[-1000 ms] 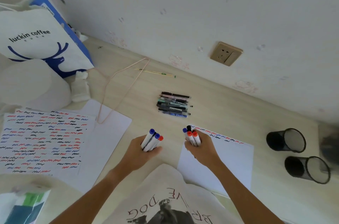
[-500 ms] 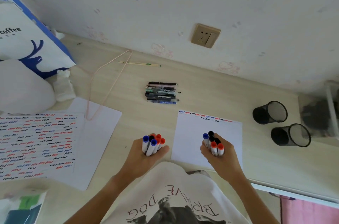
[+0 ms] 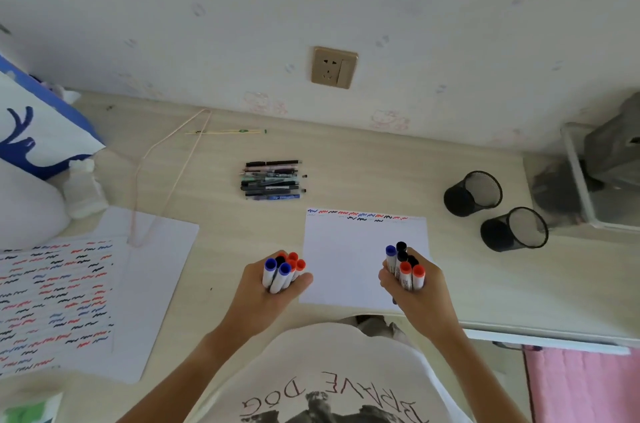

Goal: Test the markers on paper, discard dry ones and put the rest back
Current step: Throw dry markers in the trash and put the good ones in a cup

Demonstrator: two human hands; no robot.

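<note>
Gripping a capped bundle of markers (image 3: pixel 282 272) upright in each fist, both hands (image 3: pixel 266 294) hover beside the test paper (image 3: pixel 349 260), probably keeping sorted groups apart.

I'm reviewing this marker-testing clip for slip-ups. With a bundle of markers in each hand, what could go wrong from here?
Both hands are full: the left hand and right hand each hold a loose bundle of markers, so pulling one out could spill the rest. The two mesh cups look alike, so tested markers may go into the wrong one.
</note>
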